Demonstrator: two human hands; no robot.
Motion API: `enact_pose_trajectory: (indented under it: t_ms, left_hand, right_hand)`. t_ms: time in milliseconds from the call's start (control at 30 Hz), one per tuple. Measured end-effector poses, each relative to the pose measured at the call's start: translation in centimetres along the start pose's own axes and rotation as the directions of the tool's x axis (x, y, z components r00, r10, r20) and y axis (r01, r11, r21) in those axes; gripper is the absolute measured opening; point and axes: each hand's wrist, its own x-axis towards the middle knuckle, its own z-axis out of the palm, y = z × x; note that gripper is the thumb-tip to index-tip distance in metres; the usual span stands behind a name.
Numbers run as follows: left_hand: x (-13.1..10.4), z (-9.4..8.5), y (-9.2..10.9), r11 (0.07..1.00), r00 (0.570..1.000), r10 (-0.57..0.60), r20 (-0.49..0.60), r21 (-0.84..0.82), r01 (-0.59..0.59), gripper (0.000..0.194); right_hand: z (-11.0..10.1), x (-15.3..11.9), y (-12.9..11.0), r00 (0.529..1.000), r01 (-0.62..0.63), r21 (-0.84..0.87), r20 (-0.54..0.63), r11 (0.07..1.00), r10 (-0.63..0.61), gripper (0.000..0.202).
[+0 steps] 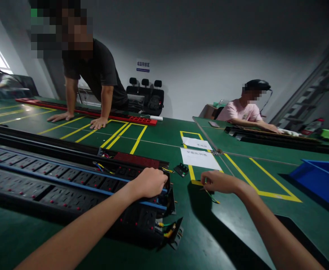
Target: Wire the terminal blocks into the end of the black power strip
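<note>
Our left hand (152, 182) curls over the right end of the black socket strips (77, 198), near left on the green table (164, 134); we cannot tell whether it grips anything. Farther right, our right hand (205, 183) pinches a short yellow-green wire (215, 201).

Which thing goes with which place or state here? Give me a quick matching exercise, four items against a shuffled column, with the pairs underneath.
Things
1. Left hand
2. Right hand
3. Small black plastic piece
4. Blue open-topped bin

Places and states
A. At the picture's right edge
B. With a short green-and-yellow wire at its fingertips
C. Lying on the green tabletop, between the socket strips and the lettered white paper sheet
D. At the right-hand end of the long black socket strips

Pairs: 1-D, 2-B, 3-C, 4-A
</note>
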Motion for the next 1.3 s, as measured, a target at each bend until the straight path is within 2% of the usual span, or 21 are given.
enact_pose_trajectory:
  t_ms: [300, 533, 667, 800, 900, 1067, 1300]
  left_hand:
    - [-0.1, -0.1, 0.1, 1.000, 1.000, -0.004, -0.003, -0.019, 0.004, 0.025]
    - [-0.1, 0.0, -0.1, 0.999, 1.000, -0.011, 0.004, -0.030, 0.011, 0.025]
    - [-0.1, -0.1, -0.1, 1.000, 1.000, -0.015, 0.011, -0.012, 0.015, 0.024]
    - [0.0, -0.2, -0.1, 1.000, 0.999, -0.023, 0.026, -0.013, 0.024, 0.024]
    - [0.0, -0.1, -0.1, 1.000, 1.000, -0.019, 0.013, -0.009, 0.019, 0.023]
    - [0.1, 0.3, -0.3, 1.000, 1.000, -0.012, -0.003, -0.001, 0.012, 0.024]
    - [0.1, 0.3, -0.3, 1.000, 1.000, -0.004, -0.013, -0.006, 0.004, 0.023]
  right_hand:
    - [1.1, 0.4, -1.5, 0.999, 0.028, -0.023, -0.033, 0.999, -0.029, 0.010]
    - [1.0, 0.8, -2.4, 0.988, 0.146, 0.101, -0.070, 0.984, -0.139, 0.016]
    - [1.0, 1.3, -2.3, 0.956, 0.261, 0.227, -0.198, 0.938, -0.218, 0.013]
    - [0.6, 1.3, -2.6, 0.920, 0.314, 0.282, -0.325, 0.907, -0.217, 0.007]
    - [0.3, 1.0, -3.1, 0.909, 0.356, 0.427, -0.366, 0.831, -0.201, 0.010]
    - [0.3, 1.1, -3.9, 0.902, 0.430, 0.674, -0.356, 0.601, -0.246, 0.022]
    - [1.0, 1.5, -5.4, 0.900, 0.430, 0.757, -0.399, 0.492, -0.172, 0.047]
